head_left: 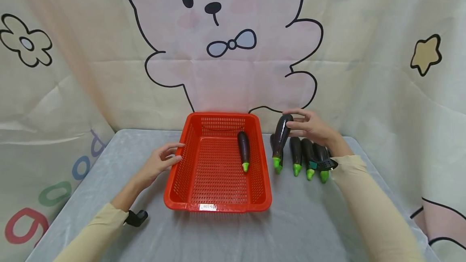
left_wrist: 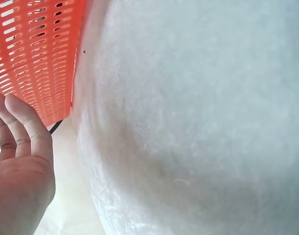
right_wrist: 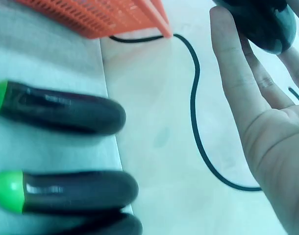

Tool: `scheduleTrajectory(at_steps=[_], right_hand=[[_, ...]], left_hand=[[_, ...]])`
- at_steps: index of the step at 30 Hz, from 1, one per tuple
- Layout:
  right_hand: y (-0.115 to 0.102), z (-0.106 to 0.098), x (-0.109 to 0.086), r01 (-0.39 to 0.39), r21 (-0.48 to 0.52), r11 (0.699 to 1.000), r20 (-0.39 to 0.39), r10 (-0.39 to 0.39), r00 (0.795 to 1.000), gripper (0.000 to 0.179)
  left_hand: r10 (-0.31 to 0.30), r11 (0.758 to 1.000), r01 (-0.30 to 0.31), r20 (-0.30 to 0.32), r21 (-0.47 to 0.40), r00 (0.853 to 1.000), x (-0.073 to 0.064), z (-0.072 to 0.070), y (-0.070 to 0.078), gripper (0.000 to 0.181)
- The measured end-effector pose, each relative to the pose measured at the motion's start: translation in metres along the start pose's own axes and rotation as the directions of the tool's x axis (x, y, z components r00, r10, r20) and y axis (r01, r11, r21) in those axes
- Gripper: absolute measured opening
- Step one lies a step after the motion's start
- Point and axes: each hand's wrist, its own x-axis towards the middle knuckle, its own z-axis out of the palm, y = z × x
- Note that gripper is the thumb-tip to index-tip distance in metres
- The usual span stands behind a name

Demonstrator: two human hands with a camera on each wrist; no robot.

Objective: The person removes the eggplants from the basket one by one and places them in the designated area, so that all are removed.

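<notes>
My right hand [head_left: 307, 126] holds an eggplant [head_left: 282, 134] at its dark rounded end, with the green stem end pointing down. In the right wrist view, fingers lie along both sides of that eggplant [right_wrist: 267, 24]. It is raised over the table to the right of a red plastic basket [head_left: 218, 207]. My left hand [head_left: 160, 163] touches the basket's left side, fingertips at the rim and fingers lightly bent. The left wrist view has those fingers [left_wrist: 29, 125] against the slotted wall. Inside the basket, one eggplant [head_left: 244, 148] lies near the right wall.
Several more eggplants [head_left: 296, 155] lie in a row on the grey cloth-covered table [head_left: 306, 229], beneath and beside my right forearm. One is partly hidden behind the held eggplant. A printed curtain [head_left: 346, 72] hangs close behind the table's back edge and along both sides.
</notes>
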Motion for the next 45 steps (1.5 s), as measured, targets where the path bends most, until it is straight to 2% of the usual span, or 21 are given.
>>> scheduleTrajectory(at_steps=[7, 17, 25, 30, 37, 45], right_hand=[[0.004, -0.021, -0.017, -0.008, -0.044, 0.999, 0.002, 0.008, 1.0, 0.037], [0.021, -0.035, -0.037, -0.112, -0.09, 0.99, -0.009, 0.111, 0.994, 0.039], [0.047, -0.02, -0.049, -0.186, -0.15, 0.971, 0.019, 0.191, 0.981, 0.055], [0.062, -0.003, -0.061, -0.206, -0.181, 0.962, 0.051, 0.219, 0.974, 0.057], [0.075, 0.011, -0.072, -0.199, -0.174, 0.964, 0.055, 0.211, 0.976, 0.055], [0.081, 0.025, -0.074, -0.197, -0.148, 0.969, 0.081, 0.211, 0.974, 0.056]], left_hand=[[0.009, 1.0, -0.009, -0.002, -0.011, 1.0, 0.001, 0.001, 0.003, 0.044], [0.006, 1.0, -0.007, -0.002, -0.019, 1.0, 0.0, -0.002, 0.001, 0.043], [-0.008, 0.999, 0.008, 0.0, -0.038, 1.0, 0.0, -0.001, -0.003, 0.044], [-0.007, 0.999, 0.007, 0.002, -0.038, 1.0, 0.001, 0.001, -0.003, 0.044], [-0.018, 0.999, 0.018, -0.008, -0.027, 1.0, 0.001, 0.001, -0.005, 0.043], [-0.023, 0.999, 0.023, -0.013, -0.027, 1.0, 0.002, 0.002, -0.007, 0.043]])
